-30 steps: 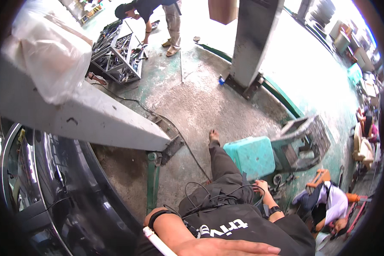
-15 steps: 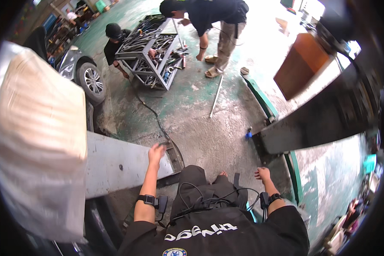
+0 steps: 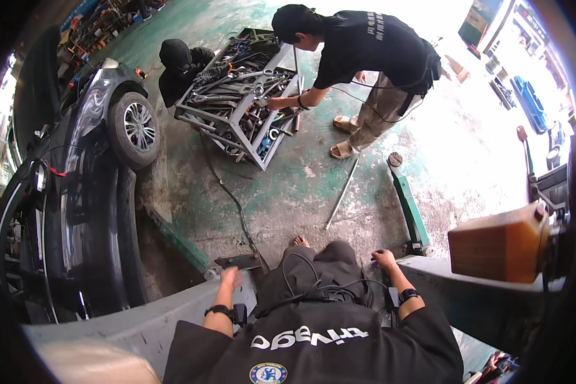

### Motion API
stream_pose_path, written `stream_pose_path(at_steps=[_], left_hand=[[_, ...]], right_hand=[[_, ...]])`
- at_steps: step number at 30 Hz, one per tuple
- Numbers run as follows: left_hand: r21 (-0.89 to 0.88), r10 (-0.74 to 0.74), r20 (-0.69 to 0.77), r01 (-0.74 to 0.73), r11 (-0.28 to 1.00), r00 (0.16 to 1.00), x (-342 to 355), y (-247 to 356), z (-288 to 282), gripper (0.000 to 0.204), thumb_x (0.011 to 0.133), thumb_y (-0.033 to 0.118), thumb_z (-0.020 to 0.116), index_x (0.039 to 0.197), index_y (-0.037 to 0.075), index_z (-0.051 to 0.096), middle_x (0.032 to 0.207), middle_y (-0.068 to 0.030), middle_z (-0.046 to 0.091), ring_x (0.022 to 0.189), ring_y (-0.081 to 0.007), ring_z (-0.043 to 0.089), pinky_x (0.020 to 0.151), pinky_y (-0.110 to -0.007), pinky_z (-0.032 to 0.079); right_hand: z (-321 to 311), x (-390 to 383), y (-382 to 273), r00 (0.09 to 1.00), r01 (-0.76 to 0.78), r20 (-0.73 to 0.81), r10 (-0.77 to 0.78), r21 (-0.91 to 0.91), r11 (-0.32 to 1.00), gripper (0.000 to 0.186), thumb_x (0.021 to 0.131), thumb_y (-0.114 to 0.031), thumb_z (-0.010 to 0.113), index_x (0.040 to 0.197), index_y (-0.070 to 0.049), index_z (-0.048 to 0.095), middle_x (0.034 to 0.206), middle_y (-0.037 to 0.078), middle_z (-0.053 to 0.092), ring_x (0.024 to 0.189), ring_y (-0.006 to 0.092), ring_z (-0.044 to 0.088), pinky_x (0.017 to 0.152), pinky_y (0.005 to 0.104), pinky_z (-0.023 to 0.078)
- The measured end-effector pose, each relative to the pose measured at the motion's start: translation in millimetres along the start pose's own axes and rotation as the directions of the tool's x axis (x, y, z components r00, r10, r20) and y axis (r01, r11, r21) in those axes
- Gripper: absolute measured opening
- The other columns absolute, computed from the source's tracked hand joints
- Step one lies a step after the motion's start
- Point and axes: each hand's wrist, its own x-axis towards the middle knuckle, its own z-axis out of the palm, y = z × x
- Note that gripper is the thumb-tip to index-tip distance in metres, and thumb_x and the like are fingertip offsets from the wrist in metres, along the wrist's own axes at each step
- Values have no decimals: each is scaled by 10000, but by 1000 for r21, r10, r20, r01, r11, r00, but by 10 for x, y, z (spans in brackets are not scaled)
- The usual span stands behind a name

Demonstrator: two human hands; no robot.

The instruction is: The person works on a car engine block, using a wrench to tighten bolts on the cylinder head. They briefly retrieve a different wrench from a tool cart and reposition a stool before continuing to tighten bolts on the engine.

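- The left hand (image 3: 230, 277) lies spread, fingers flat on the top edge of the grey metal beam (image 3: 141, 323).
- The right hand (image 3: 384, 258) rests loosely curled on the end of the other grey beam (image 3: 467, 301); whether it grips anything cannot be told.
- A brown box (image 3: 499, 246) sits on that beam's far edge.

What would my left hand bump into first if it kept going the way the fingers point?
Probably the dark metal plate on the floor: your left hand rests on the grey beam with fingers pointing forward at it. Depth is hard to judge, so it may pass over.
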Motion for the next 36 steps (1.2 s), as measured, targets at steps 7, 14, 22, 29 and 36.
stream_pose_path(at_steps=[7,14,22,29,36], left_hand=[[78,489,-179,-483,872,854,522,2698,654,522,879,234,651,1323,21,478,1029,-76,659,902,-170,638,678,-315,515],[277,739,-440,-706,652,510,528,4149,1360,535,838,206,689,1287,-30,518,988,-106,690,907,-228,651,861,-345,485],[290,585,-727,-611,736,360,620,5211,1648,572,834,229,701,1323,10,497,1123,-159,653,1036,-298,622,892,-374,468],[314,506,-790,-480,819,345,759,5714,1648,638,835,238,678,1382,28,424,1193,-209,613,1085,-365,589,928,-419,453],[559,647,-751,-393,730,134,1307,6097,1432,670,847,239,653,1404,9,362,1292,-243,530,1188,-390,509,1011,-485,367]], right_hand=[[-279,1138,-1436,998,-57,22,56,34,998,331,890,-209,580,1073,65,599,917,156,694,686,248,684,536,348,553],[-219,2657,-3757,973,207,125,-193,-115,971,327,876,-241,593,1000,56,651,840,122,701,674,182,669,567,324,520],[519,2998,-6710,676,692,602,-424,-320,647,376,916,-283,613,1126,28,616,880,119,699,786,155,670,704,296,509],[1394,2644,-7660,592,740,609,-528,-152,655,324,909,-231,609,1085,40,619,909,138,696,819,203,681,775,324,507],[2056,2499,-7766,416,903,670,-615,-385,191,329,814,-177,667,1105,-37,601,998,129,667,918,303,645,814,387,506]])
